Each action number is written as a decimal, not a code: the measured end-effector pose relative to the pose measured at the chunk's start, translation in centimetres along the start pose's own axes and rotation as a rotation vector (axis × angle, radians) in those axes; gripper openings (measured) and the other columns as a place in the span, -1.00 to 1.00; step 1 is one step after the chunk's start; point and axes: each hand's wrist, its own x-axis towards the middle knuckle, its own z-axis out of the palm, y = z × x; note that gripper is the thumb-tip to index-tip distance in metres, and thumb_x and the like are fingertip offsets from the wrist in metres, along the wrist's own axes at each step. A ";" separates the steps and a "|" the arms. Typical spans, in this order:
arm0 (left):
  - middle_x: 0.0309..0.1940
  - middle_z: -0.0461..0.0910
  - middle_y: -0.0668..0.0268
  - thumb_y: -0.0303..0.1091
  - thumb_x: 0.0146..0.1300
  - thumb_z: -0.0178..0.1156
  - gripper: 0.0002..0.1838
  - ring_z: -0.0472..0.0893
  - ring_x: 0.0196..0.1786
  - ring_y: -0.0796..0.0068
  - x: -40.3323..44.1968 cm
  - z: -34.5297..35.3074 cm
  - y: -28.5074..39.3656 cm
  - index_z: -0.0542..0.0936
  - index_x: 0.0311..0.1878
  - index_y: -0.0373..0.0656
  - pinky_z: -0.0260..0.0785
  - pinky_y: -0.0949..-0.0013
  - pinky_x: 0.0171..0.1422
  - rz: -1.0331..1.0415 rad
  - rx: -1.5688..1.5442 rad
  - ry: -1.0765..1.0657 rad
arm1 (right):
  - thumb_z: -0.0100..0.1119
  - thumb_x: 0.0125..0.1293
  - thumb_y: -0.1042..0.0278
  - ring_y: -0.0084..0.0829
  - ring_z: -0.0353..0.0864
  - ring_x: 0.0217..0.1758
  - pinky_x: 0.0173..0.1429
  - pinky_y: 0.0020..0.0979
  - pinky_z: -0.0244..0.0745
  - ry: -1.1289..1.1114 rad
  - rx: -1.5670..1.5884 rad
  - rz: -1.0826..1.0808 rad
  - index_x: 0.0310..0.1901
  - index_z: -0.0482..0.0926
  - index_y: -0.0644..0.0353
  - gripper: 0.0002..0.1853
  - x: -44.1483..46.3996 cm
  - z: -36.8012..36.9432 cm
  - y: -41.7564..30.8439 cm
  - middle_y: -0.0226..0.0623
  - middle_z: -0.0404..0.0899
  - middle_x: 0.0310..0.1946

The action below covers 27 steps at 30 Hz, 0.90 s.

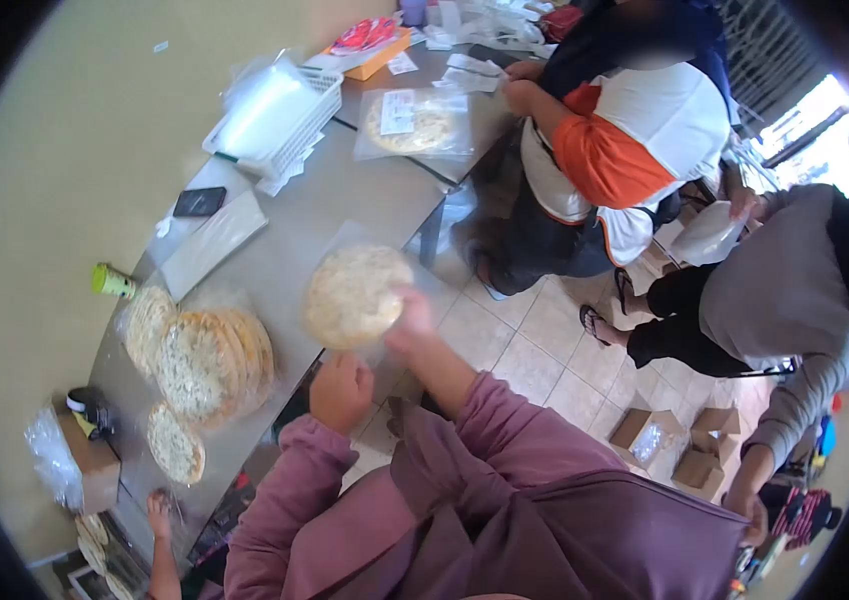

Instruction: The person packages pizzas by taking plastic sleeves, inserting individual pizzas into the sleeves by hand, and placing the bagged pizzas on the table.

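A round, pale flatbread [356, 293] in a clear plastic bag [342, 238] is held up over the table's near edge. My right hand [412, 322], smeared by motion, grips its right side. Just below it, my left hand [340, 392] is closed, with curled fingers at the lower edge of the bag. To the left stands a tall stack of similar flatbreads [206, 365], with another pile [149, 325] behind it. A single flatbread [175, 445] lies in front of the stack.
A white basket of plastic bags [279, 115], a phone [200, 202], a white sheet [214, 245] and a green tube [114, 281] are along the wall. A bagged flatbread with a label [414, 122] lies near a co-worker [634, 140]. Open boxes [647, 437] sit on the floor.
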 end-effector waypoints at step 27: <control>-0.33 0.52 0.21 -0.39 0.20 0.07 -0.85 0.52 -0.34 0.38 14.0 -3.3 -4.3 0.52 -0.20 -0.22 0.38 0.39 -0.22 -0.322 -0.430 -0.158 | 0.01 0.09 0.44 -0.18 0.55 -0.13 -0.01 -0.22 0.47 0.146 -0.725 -0.043 -0.02 0.41 0.37 -0.62 27.3 0.8 -29.9 -0.15 0.53 -0.16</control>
